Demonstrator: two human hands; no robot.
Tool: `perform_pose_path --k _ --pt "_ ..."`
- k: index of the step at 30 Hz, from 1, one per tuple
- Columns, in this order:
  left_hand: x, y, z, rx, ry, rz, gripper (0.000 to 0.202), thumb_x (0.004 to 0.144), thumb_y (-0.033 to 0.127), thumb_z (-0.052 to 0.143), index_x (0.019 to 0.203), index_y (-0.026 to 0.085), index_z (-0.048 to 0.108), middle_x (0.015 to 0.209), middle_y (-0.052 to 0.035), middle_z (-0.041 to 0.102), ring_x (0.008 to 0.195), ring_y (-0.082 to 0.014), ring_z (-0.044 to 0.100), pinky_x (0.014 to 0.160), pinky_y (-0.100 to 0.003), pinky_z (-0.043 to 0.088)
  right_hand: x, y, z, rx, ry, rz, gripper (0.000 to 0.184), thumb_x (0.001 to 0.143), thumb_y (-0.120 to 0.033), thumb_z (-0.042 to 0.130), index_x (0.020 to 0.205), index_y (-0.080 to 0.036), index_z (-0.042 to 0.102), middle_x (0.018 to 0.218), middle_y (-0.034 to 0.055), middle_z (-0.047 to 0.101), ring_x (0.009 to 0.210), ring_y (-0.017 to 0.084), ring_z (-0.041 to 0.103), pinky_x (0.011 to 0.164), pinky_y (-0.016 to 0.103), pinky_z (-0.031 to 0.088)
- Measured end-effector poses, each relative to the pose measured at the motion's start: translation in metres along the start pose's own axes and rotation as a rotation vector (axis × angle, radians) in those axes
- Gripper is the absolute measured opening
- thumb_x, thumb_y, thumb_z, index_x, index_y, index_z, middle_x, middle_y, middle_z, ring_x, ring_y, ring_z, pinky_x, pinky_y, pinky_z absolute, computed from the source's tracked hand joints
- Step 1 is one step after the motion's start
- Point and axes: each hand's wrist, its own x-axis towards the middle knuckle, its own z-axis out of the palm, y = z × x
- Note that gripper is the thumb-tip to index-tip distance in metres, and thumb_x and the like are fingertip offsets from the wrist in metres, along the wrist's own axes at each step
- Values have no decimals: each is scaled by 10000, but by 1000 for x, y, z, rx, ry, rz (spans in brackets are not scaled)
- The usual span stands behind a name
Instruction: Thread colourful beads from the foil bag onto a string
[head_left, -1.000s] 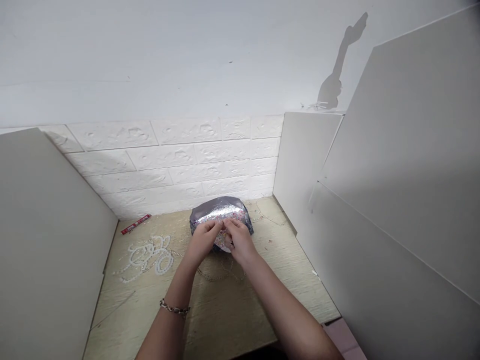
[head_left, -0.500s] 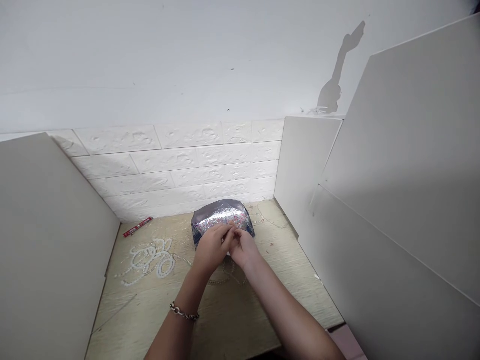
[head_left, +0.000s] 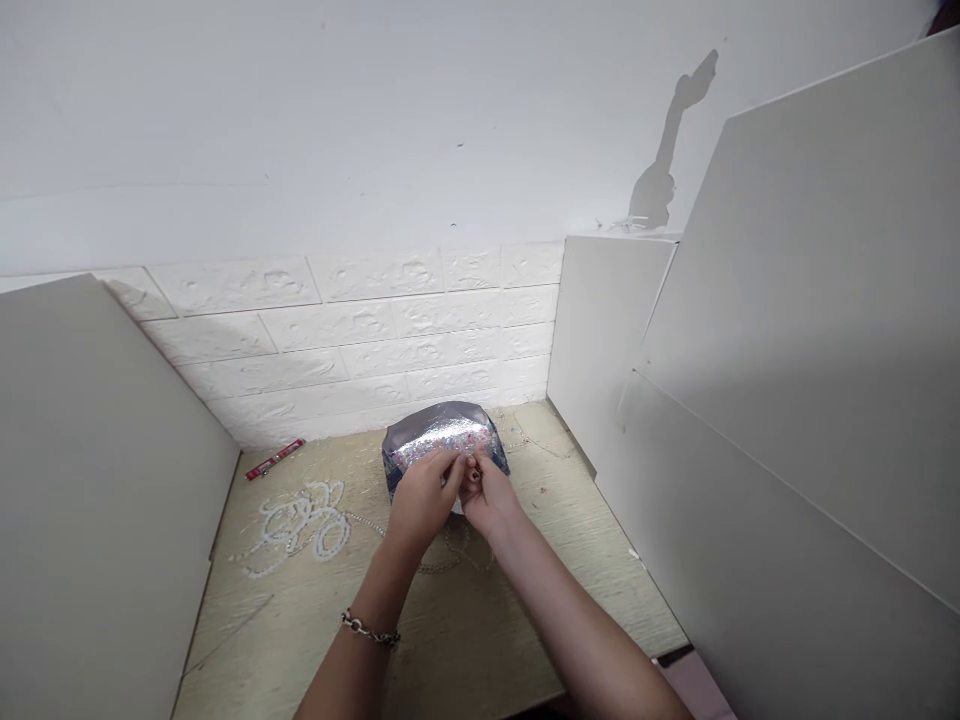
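My left hand (head_left: 426, 492) and my right hand (head_left: 486, 490) meet fingertip to fingertip in front of a shiny silver bag (head_left: 442, 425) with small colourful beads showing in its opening. Both hands are pinched closed. Whatever lies between the fingertips is too small to make out. Below and behind my wrists, a strand of pale beads (head_left: 439, 567) rests on the wooden tabletop, partly covered by my left arm. A chain bracelet (head_left: 369, 630) circles my left wrist.
Left on the tabletop (head_left: 480, 640) lies a tangle of white bead strings (head_left: 307, 520). Behind it is a narrow red packet (head_left: 275, 459). A thin wire or needle (head_left: 232, 632) lies near the left panel (head_left: 112, 480). Grey panels flank both sides, with a brick-patterned wall (head_left: 360, 315) behind.
My right fingers have shifted slightly, with the fingertips a little further apart from the left ones. The hands otherwise keep their place before the bag; the view has tilted a little.
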Motion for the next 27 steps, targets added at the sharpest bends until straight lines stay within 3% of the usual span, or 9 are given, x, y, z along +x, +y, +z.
perform_pose_path --k 3,7,11,15,20,23,27 --pt "1 -4 2 28 -11 -56 299 772 324 352 683 172 594 659 -22 584 625 -130 493 565 -231 322 -2 0 0 96 -70 73 304 794 -266 419 518 -142 393 372 -75 376 276 -9 244 281 100 220" --pt "3 -8 3 -77 -17 -211 322 739 379 392 645 165 613 574 0 569 570 -118 485 533 -217 312 -4 4 0 11 -119 28 246 714 -291 532 553 -140 423 373 -91 369 274 -11 220 273 112 169" --pt "7 -11 2 -394 -58 -382 366 679 451 452 535 133 561 457 20 473 474 -85 409 475 -199 289 -7 7 3 -198 -100 -124 231 627 -329 611 599 -139 481 360 -99 356 276 -3 220 278 129 141" --pt "8 -12 2 -763 -121 -519 374 630 470 503 481 131 447 378 55 315 360 -35 228 373 -187 159 -8 8 5 -403 -104 -327 243 612 -345 614 565 -132 507 364 -87 351 308 9 249 305 149 165" --pt "8 -13 3 -1029 -125 -620 349 620 429 532 486 146 380 401 52 341 349 -23 205 355 -186 98 -9 6 4 -652 -148 -468 273 657 -385 553 571 -126 556 407 -62 376 360 19 284 344 160 216" --pt "8 -14 3 -1060 -98 -665 352 629 413 531 478 159 341 378 63 290 337 -24 189 351 -193 83 -12 5 5 -713 -159 -446 264 660 -394 541 647 -135 591 409 -69 349 361 21 265 343 161 208" --pt "9 -16 6 -1042 -55 -650 373 617 400 552 469 170 297 379 76 219 338 -22 147 349 -201 74 -15 8 7 -588 -101 -329 287 635 -394 562 756 -136 596 385 -95 269 338 17 189 325 164 151"
